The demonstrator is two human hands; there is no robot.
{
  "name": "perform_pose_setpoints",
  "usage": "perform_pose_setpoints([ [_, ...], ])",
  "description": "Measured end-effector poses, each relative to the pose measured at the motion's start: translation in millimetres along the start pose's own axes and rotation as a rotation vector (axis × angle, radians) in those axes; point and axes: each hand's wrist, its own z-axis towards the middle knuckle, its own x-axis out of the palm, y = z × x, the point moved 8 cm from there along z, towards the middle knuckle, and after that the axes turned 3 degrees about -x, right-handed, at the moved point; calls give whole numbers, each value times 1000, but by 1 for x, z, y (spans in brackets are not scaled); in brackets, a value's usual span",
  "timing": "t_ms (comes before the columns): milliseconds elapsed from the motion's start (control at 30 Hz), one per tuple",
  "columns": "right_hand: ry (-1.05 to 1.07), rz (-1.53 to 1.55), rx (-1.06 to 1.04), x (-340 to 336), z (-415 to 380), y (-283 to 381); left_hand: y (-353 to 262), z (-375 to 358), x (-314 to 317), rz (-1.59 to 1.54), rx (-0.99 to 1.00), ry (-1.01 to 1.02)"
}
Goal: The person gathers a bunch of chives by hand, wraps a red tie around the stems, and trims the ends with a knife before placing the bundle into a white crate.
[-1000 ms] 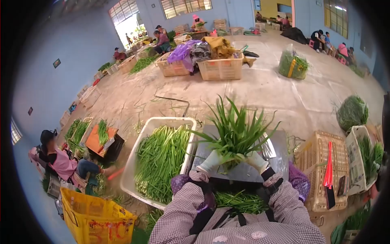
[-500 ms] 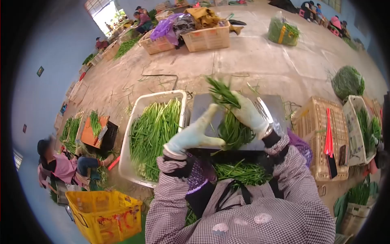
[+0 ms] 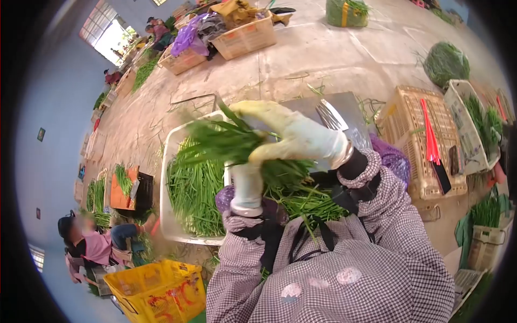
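A bunch of long green chives (image 3: 218, 142), blurred by motion, spreads leftward in front of me. Around its middle, the fingers and thumb of my right hand (image 3: 293, 132), in a pale work glove, are closed. My left hand (image 3: 247, 185), gloved too, is upright just below the bunch, its fingers hidden behind the leaves. More loose chives (image 3: 312, 204) lie at my lap. To the left, a white tub (image 3: 167, 177) holds a thick layer of chives (image 3: 196, 199). Behind my right hand, a shiny metal piece (image 3: 332, 116) rests on a grey board (image 3: 344, 105).
Right of the board stands a tan crate (image 3: 396, 116) bearing red strips (image 3: 430, 132) and a dark flat object (image 3: 441, 177). A yellow crate (image 3: 156, 290) sits at lower left, near a seated person (image 3: 97, 242). Farther off are crates piled with cloth (image 3: 245, 37).
Both hands have moved left with the bunch, which now points left over the tub. My left hand, spread open before, has gone beneath the leaves. The head view has shifted.
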Motion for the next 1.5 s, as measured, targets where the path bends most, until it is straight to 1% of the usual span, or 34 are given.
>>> perform_pose_setpoints([
  [33,-51,-33,49,-11,-19,-14,-9,-6,-19,-91,-69,-34],
  [67,-137,22,73,-19,-39,-41,-18,-15,-39,-180,-133,-72],
  [100,-258,58,121,-24,-63,-68,-12,-19,-57,-602,-180,-119],
  [133,-303,118,260,-24,-90,-103,-2,-26,-73,-1022,-230,-169],
  [167,-368,138,299,-19,-119,-139,10,-36,-100,-1039,-186,-204],
  [200,-365,105,418,0,-152,-192,26,-48,-125,-1055,-142,-239],
  [233,-360,181,714,17,-182,-218,37,-62,-143,-1047,-147,-240],
  [267,-326,-38,557,28,-196,-248,47,-77,-161,-1070,-131,-267],
  [300,-237,-218,564,41,-201,-261,50,-89,-172,-1094,-111,-293],
  [333,-248,-359,549,54,-202,-278,46,-98,-175,-1089,-108,-291],
  [400,-289,-503,655,84,-201,-313,43,-120,-184,-1074,-89,-476],
  [467,-287,-605,734,107,-184,-332,21,-126,-171,-1101,-63,-582],
  [533,-419,-759,629,136,-153,-328,23,-133,-175,-1136,-16,-550],
  [600,-134,-827,420,182,-127,-301,29,-140,-184,-1159,9,-522],
  [667,240,-628,25,222,-124,-259,32,-149,-191,-1145,6,-568],
  [733,543,-303,-178,296,-177,-281,41,-155,-200,-1207,5,-628],
  [800,637,137,24,315,-241,-280,47,-151,-203,-1239,29,-626],
  [833,691,-100,-48,258,-205,-221,48,-152,-203,-1263,41,-622],
  [867,654,-307,179,234,-190,-234,50,-157,-204,-1283,52,-623],
  [900,361,-385,79,214,-173,-243,56,-158,-205,-1302,85,-666],
  [933,175,-608,176,187,-150,-249,61,-157,-205,-1286,73,-700],
  [967,-174,-522,31,154,-140,-248,59,-150,-204,-1305,94,-622],
  [1000,-359,-324,198,132,-136,-259,54,-150,-205,-1319,110,-543],
  [1033,-417,-191,307,122,-131,-267,53,-153,-208,-1295,98,-567],
  [1067,-394,102,564,132,-139,-294,49,-149,-206,-1270,116,-538],
  [1133,-133,261,616,141,-134,-275,45,-147,-199,-1244,129,-523],
  [1200,-8,299,452,144,-131,-232,41,-149,-196,-1290,176,-559],
  [1267,-159,73,361,125,-133,-192,43,-152,-201,-1307,173,-575],
  [1300,-295,30,417,109,-137,-171,42,-152,-204,-1298,183,-552],
  [1333,-397,-57,377,95,-142,-147,41,-151,-206,-1290,195,-529],
  [1367,-393,10,523,101,-158,-147,35,-147,-200,-1299,212,-529],
  [1400,-345,-63,490,109,-160,-134,31,-144,-197,-1299,209,-530],
  [1467,-124,-225,417,139,-158,-116,18,-132,-183,-1210,197,-358],
  [1500,-38,-268,435,153,-157,-121,18,-131,-175,-1139,198,-340],
])
